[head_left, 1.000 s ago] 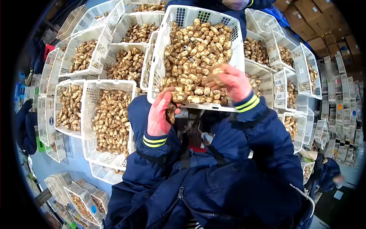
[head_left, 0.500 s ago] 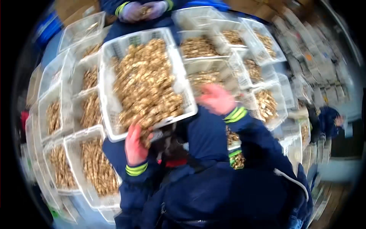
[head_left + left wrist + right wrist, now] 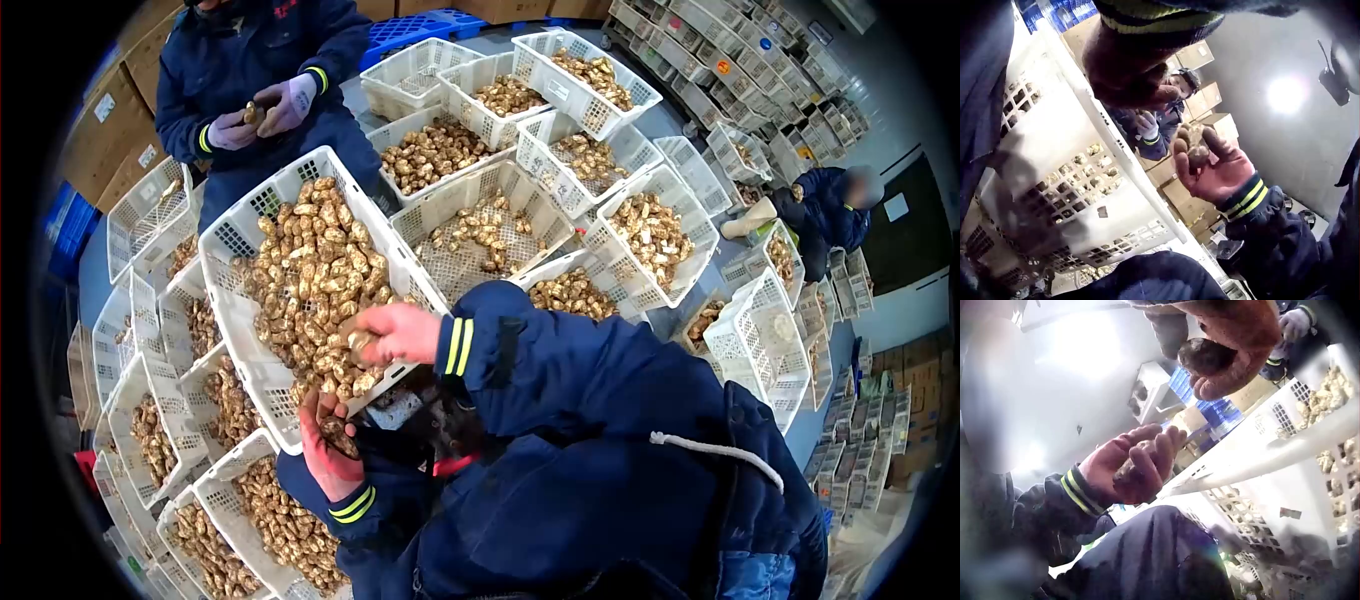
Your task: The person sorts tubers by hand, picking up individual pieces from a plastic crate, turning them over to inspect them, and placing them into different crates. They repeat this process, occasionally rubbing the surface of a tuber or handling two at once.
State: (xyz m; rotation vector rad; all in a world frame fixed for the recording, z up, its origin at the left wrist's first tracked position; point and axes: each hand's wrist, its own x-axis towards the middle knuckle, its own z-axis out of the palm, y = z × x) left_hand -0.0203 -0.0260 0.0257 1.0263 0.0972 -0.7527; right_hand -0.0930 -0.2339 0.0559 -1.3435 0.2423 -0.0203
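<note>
Both hands wear pinkish-red gloves. At the front corner of a white crate [image 3: 222, 262] heaped with knobbly brown tubers, my left hand [image 3: 330, 458] holds a dark tuber [image 3: 342, 436], its fingers curled round it. My right hand [image 3: 402, 334] reaches over the heap's near side and pinches another tuber [image 3: 360, 342] between thumb and fingers. From the right wrist, the right hand's tuber [image 3: 1207, 356] shows dark and rounded, while the left hand [image 3: 1113, 465] grips its own lower down. The left wrist view shows the right hand's tuber [image 3: 1196, 149] raised beside the crate wall.
A part-filled crate [image 3: 425, 262] adjoins on the right, with several more tuber crates around. Across the heap sits another person [image 3: 260, 80] in gloves, holding a small piece. Cardboard boxes [image 3: 105, 120] stand behind at the left; a further person [image 3: 835, 205] is far right.
The head view has turned rightward. My right hand swung out over the neighbouring crate, then came back to the heap, where it pinches a tuber. My left hand still holds a tuber by the corner.
</note>
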